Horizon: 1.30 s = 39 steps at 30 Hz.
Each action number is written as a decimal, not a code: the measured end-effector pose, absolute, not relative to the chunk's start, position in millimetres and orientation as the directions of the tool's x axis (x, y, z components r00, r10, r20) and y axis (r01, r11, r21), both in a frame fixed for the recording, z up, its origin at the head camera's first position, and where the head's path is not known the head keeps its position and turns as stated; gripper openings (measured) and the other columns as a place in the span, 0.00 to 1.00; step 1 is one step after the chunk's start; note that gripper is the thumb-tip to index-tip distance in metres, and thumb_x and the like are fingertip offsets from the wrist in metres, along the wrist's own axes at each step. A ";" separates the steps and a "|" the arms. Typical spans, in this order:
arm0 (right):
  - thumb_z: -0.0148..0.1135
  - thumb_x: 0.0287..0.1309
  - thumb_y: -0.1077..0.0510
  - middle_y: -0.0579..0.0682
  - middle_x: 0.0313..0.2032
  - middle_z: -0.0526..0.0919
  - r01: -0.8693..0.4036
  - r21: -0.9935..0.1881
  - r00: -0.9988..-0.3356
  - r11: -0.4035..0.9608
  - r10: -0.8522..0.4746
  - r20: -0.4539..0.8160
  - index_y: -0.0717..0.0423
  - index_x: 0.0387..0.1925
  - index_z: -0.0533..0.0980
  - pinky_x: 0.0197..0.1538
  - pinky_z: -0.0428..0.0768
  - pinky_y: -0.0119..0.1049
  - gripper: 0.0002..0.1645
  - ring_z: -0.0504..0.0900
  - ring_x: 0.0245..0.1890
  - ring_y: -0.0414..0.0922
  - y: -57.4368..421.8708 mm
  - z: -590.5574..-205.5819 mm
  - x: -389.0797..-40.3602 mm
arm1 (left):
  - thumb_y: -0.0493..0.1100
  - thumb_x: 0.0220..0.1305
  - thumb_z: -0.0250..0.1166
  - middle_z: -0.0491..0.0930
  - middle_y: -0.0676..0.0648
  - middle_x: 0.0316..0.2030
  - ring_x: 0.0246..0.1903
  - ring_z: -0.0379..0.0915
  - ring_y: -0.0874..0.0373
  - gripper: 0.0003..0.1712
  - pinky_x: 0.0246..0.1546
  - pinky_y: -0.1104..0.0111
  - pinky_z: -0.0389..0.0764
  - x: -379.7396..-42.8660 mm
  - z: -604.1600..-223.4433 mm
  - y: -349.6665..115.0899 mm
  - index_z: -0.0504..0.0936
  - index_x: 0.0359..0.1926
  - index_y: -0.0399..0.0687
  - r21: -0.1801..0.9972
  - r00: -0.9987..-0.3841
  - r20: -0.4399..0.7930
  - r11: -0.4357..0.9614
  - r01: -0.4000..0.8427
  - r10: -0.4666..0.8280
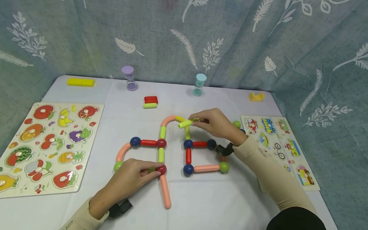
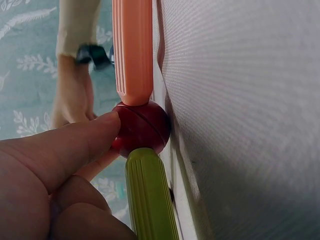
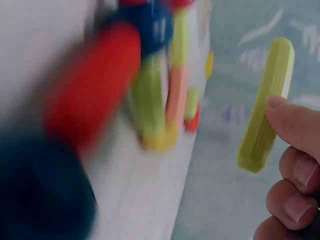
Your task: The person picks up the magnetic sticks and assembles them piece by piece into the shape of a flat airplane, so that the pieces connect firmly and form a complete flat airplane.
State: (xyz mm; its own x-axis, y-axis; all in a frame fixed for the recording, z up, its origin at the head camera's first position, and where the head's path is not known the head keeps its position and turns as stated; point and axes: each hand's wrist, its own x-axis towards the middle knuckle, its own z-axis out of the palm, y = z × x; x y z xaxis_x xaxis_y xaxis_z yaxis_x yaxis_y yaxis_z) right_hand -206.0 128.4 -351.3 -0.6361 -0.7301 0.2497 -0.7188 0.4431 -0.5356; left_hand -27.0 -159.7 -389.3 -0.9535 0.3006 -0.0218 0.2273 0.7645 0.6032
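My left hand (image 1: pixel 130 177) pinches a dark red ball (image 2: pixel 142 127) between thumb and finger. From that ball a salmon stick (image 1: pixel 165 191) runs toward the near edge and a green stick (image 2: pixel 150 195) extends the other way. Between right thumb and fingers, my right hand (image 1: pixel 214 123) holds a yellow-green stick (image 3: pixel 266 107) in the air, over the top of the ball-and-stick figure. Behind it, a curved salmon piece (image 1: pixel 168 120) meets a curved yellow piece (image 1: pixel 180 118). Blue balls (image 1: pixel 188 144) and red sticks (image 1: pixel 148 143) form side loops on the table.
A fruit puzzle board (image 1: pixel 54 147) lies at left, a vehicle puzzle board (image 1: pixel 299 159) at right. Toward the back stand a purple sand timer (image 1: pixel 130 78) and a teal one, near spare red and green sticks (image 1: pixel 150 102). Yellow blocks (image 1: pixel 80 82) sit at both back corners.
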 end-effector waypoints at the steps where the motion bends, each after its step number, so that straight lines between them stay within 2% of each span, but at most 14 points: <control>1: 0.64 0.57 0.52 0.37 0.27 0.81 -0.726 -0.545 -0.619 0.418 -0.743 0.255 0.43 0.47 0.81 0.23 0.69 0.31 0.15 0.69 0.19 0.34 128.9 -350.9 -197.1 | 0.58 0.53 0.69 0.56 0.64 0.08 0.12 0.54 0.67 0.16 0.15 0.73 0.56 -27.0 -389.4 -159.4 0.82 0.44 0.78 0.602 -0.953 -0.022 0.765 0.228 0.301; 5: 0.66 0.55 0.54 0.33 0.40 0.82 -0.726 -0.603 -0.571 0.331 -0.779 0.259 0.43 0.47 0.81 0.29 0.74 0.29 0.16 0.77 0.29 0.30 130.1 -351.8 -165.2 | 0.59 0.52 0.69 0.56 0.64 0.08 0.12 0.55 0.67 0.16 0.15 0.73 0.57 -27.1 -389.8 -158.9 0.82 0.45 0.79 0.599 -0.954 -0.019 0.767 0.230 0.300; 8: 0.67 0.54 0.57 0.34 0.40 0.82 -0.704 -0.653 -0.557 0.279 -0.787 0.265 0.44 0.47 0.81 0.32 0.75 0.29 0.16 0.79 0.34 0.31 132.6 -356.4 -145.9 | 0.59 0.52 0.69 0.57 0.64 0.08 0.12 0.56 0.67 0.16 0.15 0.73 0.57 -27.4 -390.3 -158.8 0.82 0.45 0.79 0.603 -0.953 -0.013 0.762 0.236 0.304; 12: 0.68 0.52 0.59 0.35 0.41 0.82 -0.715 -0.664 -0.514 0.217 -0.807 0.290 0.46 0.46 0.81 0.34 0.75 0.27 0.17 0.79 0.35 0.31 134.5 -364.9 -123.2 | 0.58 0.53 0.68 0.57 0.65 0.08 0.12 0.55 0.68 0.15 0.14 0.73 0.56 -28.4 -390.9 -158.7 0.82 0.45 0.78 0.607 -0.949 0.004 0.753 0.253 0.316; 17: 0.65 0.57 0.56 0.35 0.41 0.82 -0.752 -0.649 -0.410 0.113 -0.852 0.327 0.48 0.48 0.80 0.39 0.75 0.24 0.15 0.77 0.38 0.27 130.7 -372.6 -93.3 | 0.58 0.54 0.68 0.57 0.66 0.08 0.11 0.54 0.69 0.15 0.14 0.74 0.56 -29.6 -390.8 -158.6 0.82 0.45 0.77 0.607 -0.945 0.021 0.747 0.271 0.325; 20: 0.62 0.60 0.54 0.35 0.39 0.82 -0.738 -0.672 -0.360 0.067 -0.880 0.309 0.48 0.48 0.80 0.38 0.73 0.22 0.15 0.75 0.35 0.26 128.8 -377.1 -76.3 | 0.58 0.54 0.68 0.57 0.65 0.08 0.12 0.54 0.69 0.15 0.14 0.73 0.57 -29.9 -390.4 -158.2 0.82 0.45 0.76 0.607 -0.945 0.017 0.748 0.269 0.326; 23: 0.60 0.61 0.54 0.33 0.37 0.81 -0.734 -0.677 -0.339 0.055 -0.893 0.295 0.47 0.49 0.80 0.35 0.71 0.19 0.15 0.71 0.30 0.25 128.6 -382.5 -64.6 | 0.58 0.54 0.68 0.57 0.65 0.08 0.12 0.54 0.69 0.15 0.14 0.73 0.57 -30.1 -390.1 -157.5 0.82 0.45 0.76 0.608 -0.945 0.009 0.749 0.264 0.326; 26: 0.61 0.61 0.54 0.33 0.37 0.81 -0.764 -0.643 -0.329 0.055 -0.890 0.316 0.46 0.50 0.79 0.36 0.71 0.19 0.15 0.71 0.30 0.24 128.9 -388.4 -59.4 | 0.58 0.54 0.68 0.57 0.65 0.08 0.12 0.54 0.69 0.15 0.14 0.73 0.56 -30.1 -390.4 -157.6 0.82 0.45 0.76 0.606 -0.946 0.007 0.751 0.262 0.324; 32: 0.61 0.61 0.54 0.33 0.38 0.81 -0.866 -0.493 -0.290 0.085 -0.888 0.357 0.43 0.49 0.79 0.42 0.70 0.18 0.14 0.72 0.35 0.23 127.8 -398.1 -59.3 | 0.58 0.52 0.69 0.56 0.64 0.08 0.12 0.54 0.68 0.16 0.14 0.73 0.57 -28.5 -391.4 -159.1 0.82 0.45 0.78 0.598 -0.949 0.008 0.759 0.257 0.315; 39: 0.60 0.61 0.53 0.34 0.31 0.80 -0.925 -0.352 -0.269 0.141 -0.898 0.347 0.41 0.47 0.80 0.39 0.69 0.18 0.12 0.70 0.29 0.25 127.3 -401.9 -58.8 | 0.58 0.52 0.69 0.56 0.63 0.08 0.11 0.54 0.67 0.16 0.14 0.73 0.57 -27.5 -392.5 -158.4 0.81 0.45 0.78 0.595 -0.952 -0.004 0.766 0.244 0.306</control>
